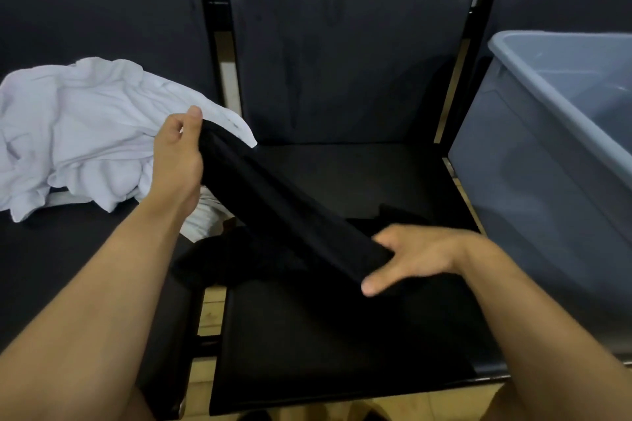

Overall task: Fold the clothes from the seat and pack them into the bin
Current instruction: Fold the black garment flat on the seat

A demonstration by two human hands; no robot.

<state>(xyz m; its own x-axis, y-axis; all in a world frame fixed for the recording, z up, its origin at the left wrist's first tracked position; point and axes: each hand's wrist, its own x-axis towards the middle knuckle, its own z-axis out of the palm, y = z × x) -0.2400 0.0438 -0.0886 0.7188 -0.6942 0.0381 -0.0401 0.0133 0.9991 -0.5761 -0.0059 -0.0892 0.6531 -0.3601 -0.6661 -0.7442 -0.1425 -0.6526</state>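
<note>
The person's left hand (pixel 178 154) and right hand (pixel 415 258) each grasp an end of a black garment (pixel 290 208), stretched above the middle seat (pixel 342 335) and not yet folded. A crumpled white garment (pixel 75 133) waits on the left seat. The grey bin (pixel 533 161) looks empty (interior partly visible), so most work remains.
</note>
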